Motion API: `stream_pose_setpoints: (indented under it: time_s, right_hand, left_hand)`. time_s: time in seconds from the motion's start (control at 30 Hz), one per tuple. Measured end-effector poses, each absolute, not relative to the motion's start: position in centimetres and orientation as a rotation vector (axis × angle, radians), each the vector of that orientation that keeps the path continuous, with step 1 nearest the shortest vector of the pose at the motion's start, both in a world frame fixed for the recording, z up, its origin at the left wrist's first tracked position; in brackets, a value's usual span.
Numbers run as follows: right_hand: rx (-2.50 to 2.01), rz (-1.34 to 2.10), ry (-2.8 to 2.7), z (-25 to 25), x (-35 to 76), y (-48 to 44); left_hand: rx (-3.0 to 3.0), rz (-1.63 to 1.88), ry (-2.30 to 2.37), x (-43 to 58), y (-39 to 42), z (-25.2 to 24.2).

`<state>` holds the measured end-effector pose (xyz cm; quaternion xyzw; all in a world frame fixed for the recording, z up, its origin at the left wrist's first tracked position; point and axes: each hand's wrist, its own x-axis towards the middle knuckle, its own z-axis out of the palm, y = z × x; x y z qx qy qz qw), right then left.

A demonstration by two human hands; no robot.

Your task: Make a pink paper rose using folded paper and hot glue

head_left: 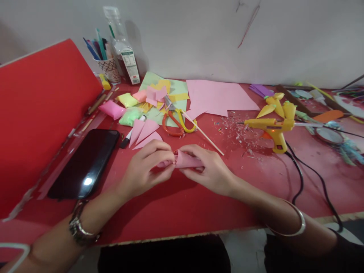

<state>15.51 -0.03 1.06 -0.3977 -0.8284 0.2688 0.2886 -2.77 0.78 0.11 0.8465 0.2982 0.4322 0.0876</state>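
Observation:
Between my hands is a rolled piece of pink paper (184,160), curled into a narrow tube or cone just above the red table. My left hand (150,165) pinches its left end between thumb and fingers. Around its right part my right hand (209,167) is closed, with the thumb below and the fingers above. Part of the roll is hidden by the fingers. Flat cut pink paper pieces (146,132) lie just behind my left hand. A thin pale stick (209,138) lies behind my right hand, its upper end near the scissors (182,125) with orange and yellow handles.
A yellow glue gun (270,127) with its cord lies right, beside folded yellow paper shapes (277,106). A black phone (87,163) lies left. Clay packets (113,109), a pen cup (108,68), a glass bottle (126,57) and a pink sheet (218,96) are toward the wall.

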Motion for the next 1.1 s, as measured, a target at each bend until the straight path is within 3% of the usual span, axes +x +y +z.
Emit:
stream_pose_setpoints:
  time_s: [1.1]
  right_hand:
    - [-0.961, 0.713, -2.256, 1.13, 15.83, 0.04]
  left_hand:
    - [2.539, 1.239, 0.885, -3.01, 0.51, 0.28]
